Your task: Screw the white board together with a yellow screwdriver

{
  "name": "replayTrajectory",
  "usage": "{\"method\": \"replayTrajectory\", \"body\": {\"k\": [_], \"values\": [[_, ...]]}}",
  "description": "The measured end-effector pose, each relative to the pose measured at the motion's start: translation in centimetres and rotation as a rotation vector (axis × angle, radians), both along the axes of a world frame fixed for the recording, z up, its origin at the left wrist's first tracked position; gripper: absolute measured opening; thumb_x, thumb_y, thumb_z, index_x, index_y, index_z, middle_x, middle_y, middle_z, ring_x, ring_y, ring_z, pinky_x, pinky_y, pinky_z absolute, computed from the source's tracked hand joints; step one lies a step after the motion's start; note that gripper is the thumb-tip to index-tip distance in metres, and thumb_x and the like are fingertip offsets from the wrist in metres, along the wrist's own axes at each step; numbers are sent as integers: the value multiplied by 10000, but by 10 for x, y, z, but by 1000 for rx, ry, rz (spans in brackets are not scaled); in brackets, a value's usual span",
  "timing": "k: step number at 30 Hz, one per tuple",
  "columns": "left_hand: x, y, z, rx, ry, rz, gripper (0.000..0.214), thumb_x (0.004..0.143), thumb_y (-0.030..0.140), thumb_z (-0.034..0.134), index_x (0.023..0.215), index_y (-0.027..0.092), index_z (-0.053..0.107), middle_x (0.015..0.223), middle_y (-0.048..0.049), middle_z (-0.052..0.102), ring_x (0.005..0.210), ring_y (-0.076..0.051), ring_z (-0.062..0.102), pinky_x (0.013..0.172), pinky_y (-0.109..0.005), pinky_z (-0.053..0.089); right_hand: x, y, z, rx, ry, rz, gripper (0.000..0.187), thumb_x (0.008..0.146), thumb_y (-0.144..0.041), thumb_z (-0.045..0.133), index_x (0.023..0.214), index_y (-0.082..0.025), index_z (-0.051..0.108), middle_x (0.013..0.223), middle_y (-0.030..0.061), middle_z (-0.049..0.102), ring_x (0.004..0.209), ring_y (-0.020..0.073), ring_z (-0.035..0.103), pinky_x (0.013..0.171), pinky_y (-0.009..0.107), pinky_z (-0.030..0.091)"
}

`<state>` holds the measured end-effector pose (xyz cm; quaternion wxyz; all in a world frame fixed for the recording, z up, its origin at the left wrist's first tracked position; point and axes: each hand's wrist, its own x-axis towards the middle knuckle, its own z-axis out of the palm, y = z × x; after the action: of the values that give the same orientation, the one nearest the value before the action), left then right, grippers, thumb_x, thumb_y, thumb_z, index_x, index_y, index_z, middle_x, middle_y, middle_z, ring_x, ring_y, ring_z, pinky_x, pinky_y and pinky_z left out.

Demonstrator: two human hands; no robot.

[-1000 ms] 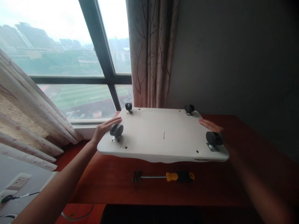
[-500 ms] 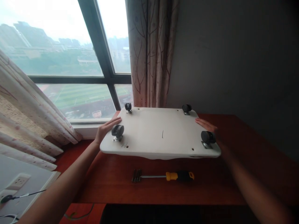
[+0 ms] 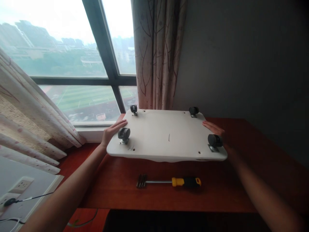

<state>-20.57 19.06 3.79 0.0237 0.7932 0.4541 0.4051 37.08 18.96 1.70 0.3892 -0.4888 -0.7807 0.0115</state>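
Observation:
A white board (image 3: pixel 154 135) with rounded corners lies face-on above the wooden table, its caster side up. A dark caster is fixed near each corner: front left (image 3: pixel 124 134), front right (image 3: pixel 214 141), back left (image 3: pixel 133 109) and back right (image 3: pixel 193 111). My left hand (image 3: pixel 113 130) grips the board's left edge, fingers laid over the top. On the opposite edge my right hand (image 3: pixel 214 128) holds on the same way, partly hidden behind the front right caster. Both thumbs are out of sight. What lies beneath the board is hidden.
In front of the board, a screwdriver (image 3: pixel 185 182) with a yellow and black handle lies on the reddish table (image 3: pixel 217 196). Several screws (image 3: pixel 141 181) sit at its tip. Window and curtains (image 3: pixel 156 58) stand behind; a wall socket with a plugged-in cable (image 3: pixel 10 201) is at lower left.
The board's left end has shifted slightly right and away from me, my left hand moving with it. Both hands keep their hold; the screwdriver and screws lie as before.

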Motion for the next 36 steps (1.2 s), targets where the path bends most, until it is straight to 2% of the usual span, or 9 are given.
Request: {"method": "replayTrajectory", "body": {"k": [6,11,15,18,22,26,28,31,36], "values": [[-4,1,7,-11,140,91,424,960,363,480,1332,241,645,1410,-46,609,1179,-261,660,970,-312,532,4,1,-4,54,-36,-74,447,978,-337,354,1279,-252,673,1400,35,608,1337,223,534,1193,402,367],[-4,-3,18,-183,215,234,608,870,220,502,1472,299,489,1477,-55,544,881,-212,720,767,-289,553,9,-3,-4,-23,-39,-148,478,886,-262,447,1330,-291,621,1493,1,524,1375,232,491,1173,406,379],[-4,-16,26,-248,26,302,610,841,303,569,1444,226,520,1413,-121,588,853,-218,721,683,-293,575,17,-11,1,-12,211,-290,496,857,-296,522,1343,-228,597,1392,106,610,1221,281,619,1037,484,503],[-4,-40,31,-251,-164,407,617,835,408,619,1410,198,542,1320,-128,651,782,-206,730,670,-297,585,13,-28,16,67,503,-380,496,867,-345,576,1341,-196,579,1276,157,668,1023,264,702,895,465,571],[3,-90,36,-233,-355,481,495,838,440,647,1280,219,622,1218,-80,702,720,-168,714,592,-242,547,-21,-76,49,112,689,-262,383,874,-345,648,1244,-246,641,1157,89,718,858,185,711,808,367,575],[22,-136,28,-186,-475,557,339,843,434,664,1091,204,685,825,-12,708,658,-149,664,571,-215,498,-60,-132,69,101,863,-174,208,864,-327,700,1052,-240,718,954,35,741,688,136,662,686,294,565],[33,-152,20,-163,-477,585,289,847,418,658,1036,202,694,705,10,660,646,-154,651,567,-214,487,-73,-153,70,-15,843,-116,173,879,-314,689,1034,-247,725,929,26,742,701,138,664,698,287,572],[45,-168,8,-153,-485,570,269,849,402,658,1023,200,690,752,-1,683,657,-154,660,602,-227,516,-86,-172,61,-227,626,-15,136,910,-291,653,1014,-259,734,931,17,750,755,148,688,720,266,581],[50,-187,-5,-248,-458,397,265,863,400,649,1012,185,690,849,-40,735,655,-159,679,614,-246,566,-102,-174,24,-194,313,60,172,935,-224,588,1009,-264,738,980,19,756,837,171,715,790,290,585]]}}
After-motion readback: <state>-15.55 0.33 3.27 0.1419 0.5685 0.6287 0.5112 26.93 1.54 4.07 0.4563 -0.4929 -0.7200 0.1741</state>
